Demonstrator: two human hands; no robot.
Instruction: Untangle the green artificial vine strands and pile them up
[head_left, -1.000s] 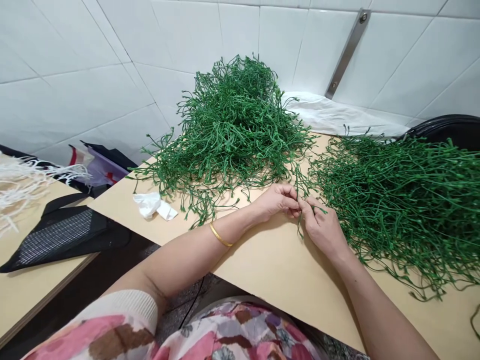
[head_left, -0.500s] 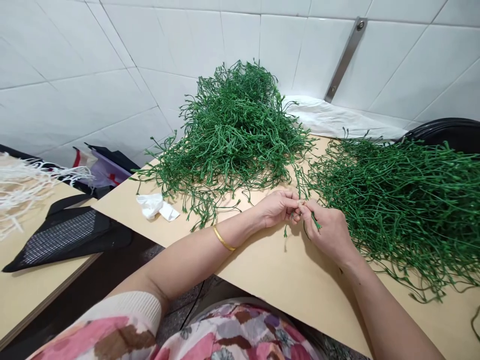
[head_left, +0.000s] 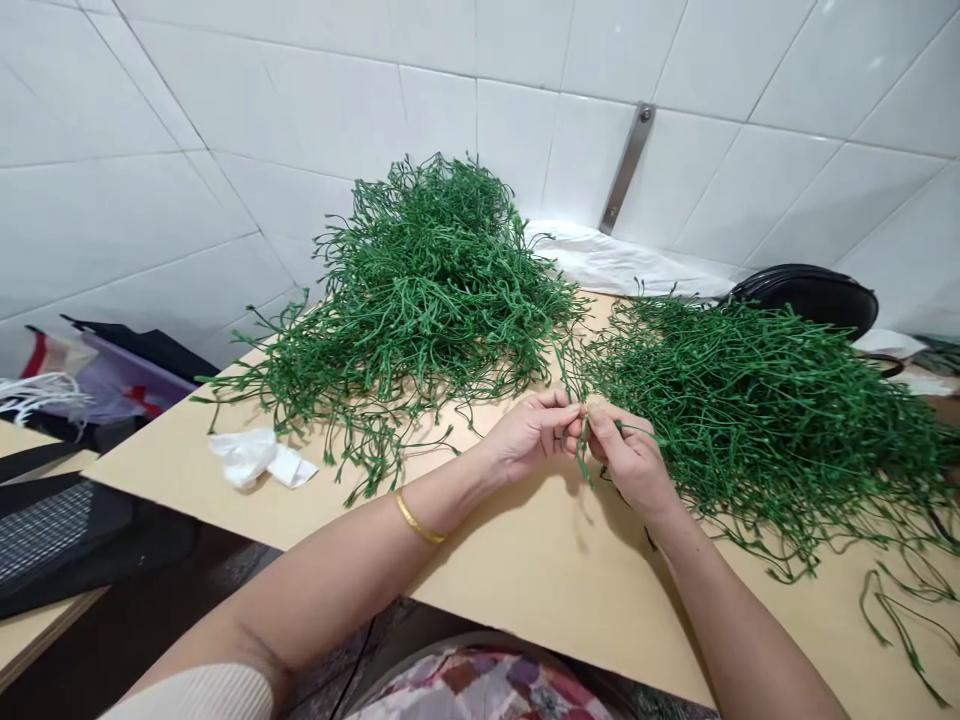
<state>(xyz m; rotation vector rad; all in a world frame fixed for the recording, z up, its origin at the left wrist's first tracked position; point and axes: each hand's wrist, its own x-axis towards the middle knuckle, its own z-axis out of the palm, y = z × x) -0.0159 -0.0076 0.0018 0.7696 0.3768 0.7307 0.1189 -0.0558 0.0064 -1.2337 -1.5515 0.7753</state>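
Observation:
My left hand (head_left: 527, 437), with a gold bangle on the wrist, is closed in a pinch on a thin green cord (head_left: 585, 467). My right hand (head_left: 631, 462) meets it fingertip to fingertip, also pinching the cord. Short ends of cord hang below the fingers, and strands rise above them; the exact point held is hidden by the fingertips. Behind my left hand rises a tall heap of green cords (head_left: 431, 275) with small knobbly ends. A second, lower heap of similar green cords (head_left: 757, 400) spreads beside my right hand.
A crumpled white tissue (head_left: 251, 458) lies near the table's (head_left: 480, 580) left edge. White cloth or plastic (head_left: 622, 262), a black bag (head_left: 810, 295) and a tiled wall with a metal bracket (head_left: 628, 165) are at the back. A black mesh item (head_left: 45, 535) sits on another surface.
The view has turned right and up a little, so more of the right heap shows. My hands stay together, pinching; the cord ends now hang between them.

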